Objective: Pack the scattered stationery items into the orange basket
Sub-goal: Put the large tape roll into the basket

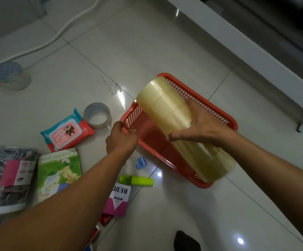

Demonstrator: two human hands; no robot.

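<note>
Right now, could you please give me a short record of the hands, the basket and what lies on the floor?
Left hand: grips the orange basket at its corner rim
Right hand: holds the stack of tape rolls lengthwise over the basket
On the floor: loose tape roll, wipes pack, green highlighter, far tape roll

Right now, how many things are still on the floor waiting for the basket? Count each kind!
Tape rolls: 2
Wipes pack: 1
Green pack: 1
Band bag: 1
Small blue item: 1
Highlighter: 1
HERO box: 1
Total: 8, leaving out a half-hidden red scrap.
</note>
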